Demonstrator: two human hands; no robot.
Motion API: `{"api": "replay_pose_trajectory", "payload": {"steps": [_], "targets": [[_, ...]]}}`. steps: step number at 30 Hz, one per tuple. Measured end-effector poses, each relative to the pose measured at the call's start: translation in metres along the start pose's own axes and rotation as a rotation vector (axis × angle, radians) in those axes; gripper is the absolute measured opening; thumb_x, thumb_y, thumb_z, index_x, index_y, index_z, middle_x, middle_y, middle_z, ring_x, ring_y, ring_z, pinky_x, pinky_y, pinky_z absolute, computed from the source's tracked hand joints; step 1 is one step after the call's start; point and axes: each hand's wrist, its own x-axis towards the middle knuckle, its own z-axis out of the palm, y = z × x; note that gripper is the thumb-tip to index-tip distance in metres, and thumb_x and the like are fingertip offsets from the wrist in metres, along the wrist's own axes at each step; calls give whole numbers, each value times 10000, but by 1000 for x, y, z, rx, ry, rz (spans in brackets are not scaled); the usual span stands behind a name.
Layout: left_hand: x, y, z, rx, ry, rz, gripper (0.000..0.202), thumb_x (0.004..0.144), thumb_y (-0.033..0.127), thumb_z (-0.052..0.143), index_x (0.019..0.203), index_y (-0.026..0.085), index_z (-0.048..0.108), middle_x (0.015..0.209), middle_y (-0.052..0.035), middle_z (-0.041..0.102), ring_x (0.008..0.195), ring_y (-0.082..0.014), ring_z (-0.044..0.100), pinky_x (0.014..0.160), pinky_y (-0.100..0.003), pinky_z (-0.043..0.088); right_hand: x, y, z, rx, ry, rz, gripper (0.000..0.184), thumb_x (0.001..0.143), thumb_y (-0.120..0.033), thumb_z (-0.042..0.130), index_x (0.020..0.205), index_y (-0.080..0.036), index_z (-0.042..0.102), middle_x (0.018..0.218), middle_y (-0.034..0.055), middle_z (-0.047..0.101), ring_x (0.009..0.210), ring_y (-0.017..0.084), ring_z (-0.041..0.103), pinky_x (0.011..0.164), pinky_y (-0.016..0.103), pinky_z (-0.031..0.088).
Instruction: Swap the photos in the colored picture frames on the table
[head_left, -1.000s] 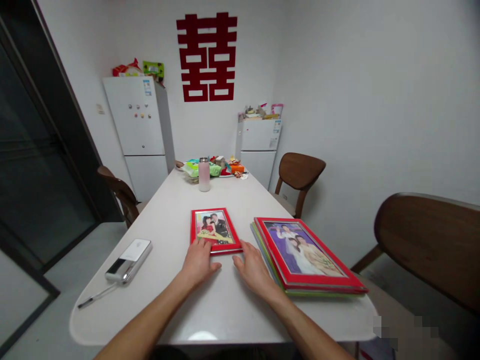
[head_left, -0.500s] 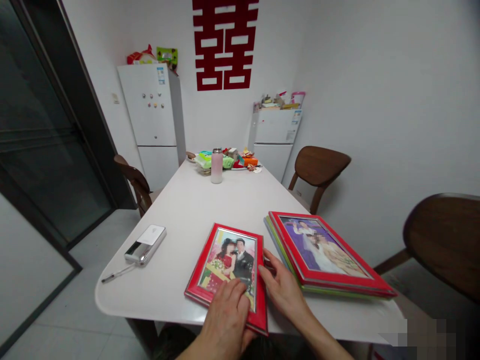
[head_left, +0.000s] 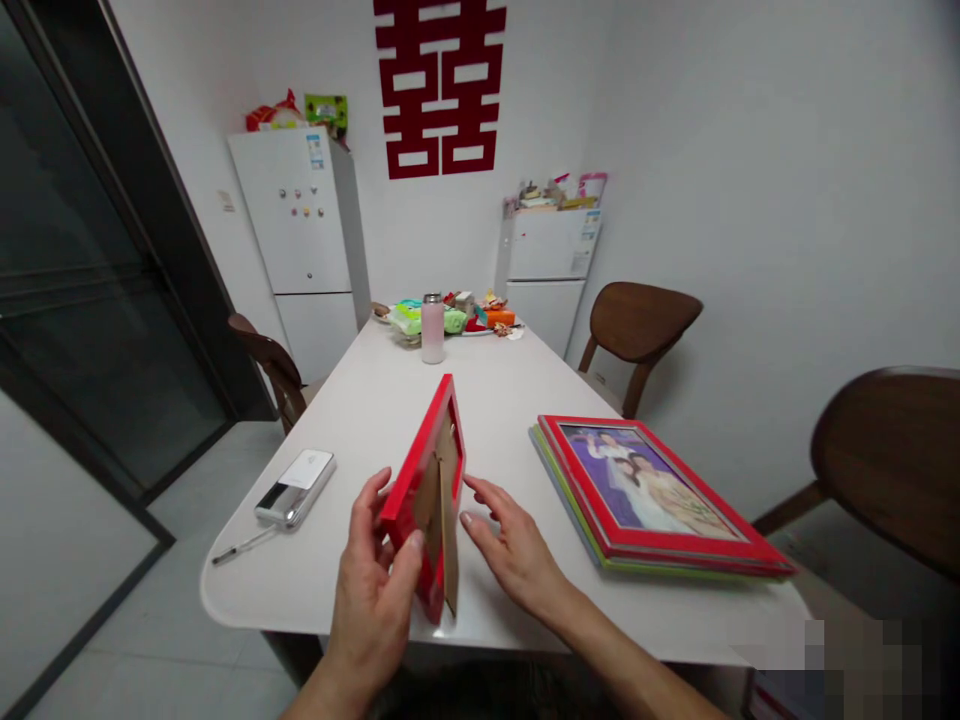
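Observation:
My left hand (head_left: 375, 590) grips a small red picture frame (head_left: 427, 480) by its lower edge and holds it on edge above the white table (head_left: 375, 410). The frame's brown cardboard back faces right, with its stand flap showing. My right hand (head_left: 510, 545) is beside that back, fingers spread, fingertips at or near the cardboard. To the right lies a stack of larger frames (head_left: 652, 500), a red one with a wedding photo on top.
A silver power bank (head_left: 294, 488) and a pen (head_left: 241, 545) lie at the table's left. A pink bottle (head_left: 433, 329) and snack packets stand at the far end. Brown chairs (head_left: 637, 335) flank the table; two white fridges stand against the back wall.
The small frame lay flat, photo up, near the table's front edge. Now it is lifted and turned on edge, back facing right. My left hand moved from on top to gripping it.

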Motion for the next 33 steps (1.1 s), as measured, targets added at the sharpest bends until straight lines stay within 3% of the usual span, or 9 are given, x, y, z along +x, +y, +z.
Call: {"api": "replay_pose_trajectory", "payload": {"steps": [5,10,14,24,28,33], "targets": [[-7,-22,-11,-107,-28,-136,496,726,284,519,1163,197,300,1114,-63,523,1000,-202,512,842,-320,416,-5,2,4,-202,-95,-33,483,748,-397,451,1146,-123,463,1160,130,472,1068,205,412,920,364,322],[-18,-55,-20,214,-179,-140,561,736,277,516,1226,157,271,1216,-108,445,1107,-221,422,940,-374,327,-13,7,-2,-405,-174,-29,491,714,-383,496,1149,-156,473,1184,124,457,1079,235,387,907,397,301],[-25,-73,-25,454,-287,-54,580,749,291,496,1255,142,252,1247,-112,416,1140,-225,386,950,-379,320,-17,11,-8,-497,-224,-30,430,719,-337,488,1119,-181,502,1176,111,469,1055,236,400,888,398,294],[-35,-107,-23,863,-260,315,600,745,284,512,1253,113,243,1236,-199,406,1133,-290,385,894,-454,378,-16,16,-13,-552,-286,-95,412,715,-294,477,1120,-221,489,1162,102,462,1037,231,393,867,392,276],[-36,-109,-24,940,-277,378,647,728,272,544,1259,97,218,1219,-227,416,1119,-303,398,872,-459,397,-15,14,-15,-539,-312,-87,424,702,-274,491,1125,-242,485,1170,98,451,1053,232,384,882,400,265],[-25,-88,-22,900,-386,359,570,714,232,562,1213,122,311,1281,-204,342,1172,-274,326,907,-455,363,-12,10,-24,-427,-444,-125,417,689,-294,536,1104,-280,508,1265,83,365,1151,239,305,922,408,236]]}}
